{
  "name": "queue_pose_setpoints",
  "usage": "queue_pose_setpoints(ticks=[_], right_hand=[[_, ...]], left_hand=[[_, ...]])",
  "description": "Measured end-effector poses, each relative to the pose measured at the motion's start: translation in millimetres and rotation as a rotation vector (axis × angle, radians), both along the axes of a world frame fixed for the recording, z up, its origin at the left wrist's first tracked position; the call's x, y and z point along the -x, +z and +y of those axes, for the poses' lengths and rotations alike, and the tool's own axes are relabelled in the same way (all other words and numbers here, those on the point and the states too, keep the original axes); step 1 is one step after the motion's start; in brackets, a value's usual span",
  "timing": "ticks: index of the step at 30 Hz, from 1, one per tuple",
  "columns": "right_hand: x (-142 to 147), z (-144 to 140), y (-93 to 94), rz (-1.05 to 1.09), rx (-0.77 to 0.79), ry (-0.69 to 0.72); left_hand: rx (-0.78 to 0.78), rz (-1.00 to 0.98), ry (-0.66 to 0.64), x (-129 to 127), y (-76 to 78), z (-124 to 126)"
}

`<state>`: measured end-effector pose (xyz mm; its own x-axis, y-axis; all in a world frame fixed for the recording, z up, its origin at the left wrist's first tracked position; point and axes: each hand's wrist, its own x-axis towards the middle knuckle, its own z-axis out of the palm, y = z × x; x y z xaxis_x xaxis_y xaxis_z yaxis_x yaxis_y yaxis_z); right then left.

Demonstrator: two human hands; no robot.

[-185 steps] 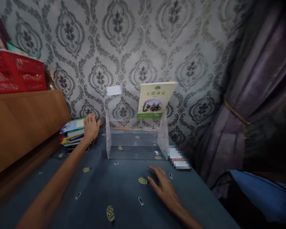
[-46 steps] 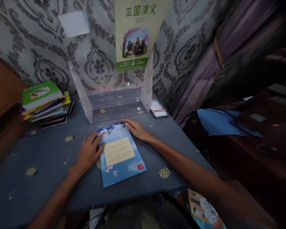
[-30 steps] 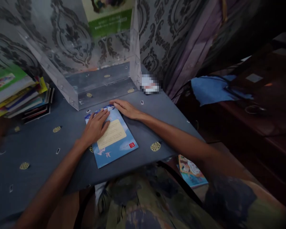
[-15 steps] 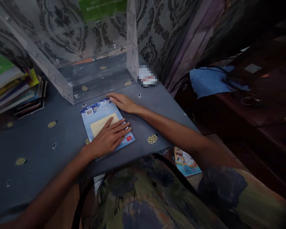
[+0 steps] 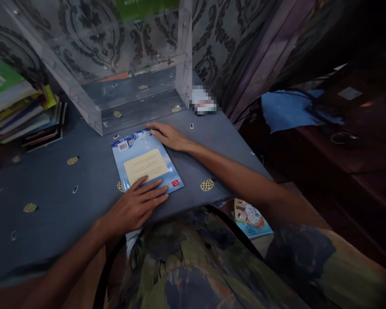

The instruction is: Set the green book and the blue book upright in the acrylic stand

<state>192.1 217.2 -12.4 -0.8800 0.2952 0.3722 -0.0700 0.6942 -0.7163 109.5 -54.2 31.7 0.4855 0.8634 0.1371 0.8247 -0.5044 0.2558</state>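
Two hands lie flat on one thin blue book (image 5: 146, 162) in the centre of the frame, neither closed around it. Left hand (image 5: 137, 208) is spread open, palm down, fingers (image 5: 154, 191) pressing the book's near edge, at the table's front edge. Right hand (image 5: 169, 136) is open too, flat at the book's far right corner, fingertips touching the cover. Book lies back cover up on the dark blue patterned tablecloth (image 5: 61, 189), cream text panel in the middle, barcode at its far left corner, small red mark at the near right corner.

Just beyond the book, upper centre, a clear acrylic stand (image 5: 128, 86) sits against the grey damask wallpaper (image 5: 209, 47); a strip of green shows at its top edge. Stack of books (image 5: 22, 113) at the left edge of the frame, well apart from the hands. Small blurred-out item (image 5: 204, 103) just right of the stand. Lower right of centre, below the table edge, another colourful book (image 5: 249, 219) lies beside the person's patterned clothing (image 5: 196, 266). Purple curtain (image 5: 263, 56) upper right, blue cloth (image 5: 289, 109) beyond it.
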Motion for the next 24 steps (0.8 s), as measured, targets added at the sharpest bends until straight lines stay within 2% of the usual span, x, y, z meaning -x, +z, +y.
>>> queue_pose_setpoints(ticks=[6,9,11,12,16,18,21,24], right_hand=[[-1.9,3.6,-1.5,-0.030,-0.037,-0.003],[-5.2,-7.7,2.9,-0.067,-0.052,-0.047],[-10.3,-34.2,10.9,-0.083,-0.076,-0.086],[-13.9,-54.0,16.3,-0.084,-0.086,-0.062],[-31.0,-151.7,38.1,-0.095,-0.114,0.227],[-37.6,-188.7,43.1,-0.116,-0.130,0.351],[-46.1,-208.6,42.1,-0.184,-0.140,0.337],[-59.8,-197.6,39.1,-0.226,-0.160,0.270]], left_hand=[[-0.068,-0.072,0.102,14.6,1.7,-48.9],[-0.106,-0.105,0.175,17.5,1.6,-68.4],[-0.133,-0.130,0.217,17.1,0.4,-77.2],[-0.145,-0.142,0.233,16.4,-0.5,-80.1],[-0.220,-0.145,0.270,13.7,-4.2,-84.4],[-0.256,-0.129,0.290,13.7,-5.3,-84.7],[-0.242,-0.094,0.288,14.8,-5.3,-84.8],[-0.195,-0.084,0.269,14.9,-4.7,-84.1]])
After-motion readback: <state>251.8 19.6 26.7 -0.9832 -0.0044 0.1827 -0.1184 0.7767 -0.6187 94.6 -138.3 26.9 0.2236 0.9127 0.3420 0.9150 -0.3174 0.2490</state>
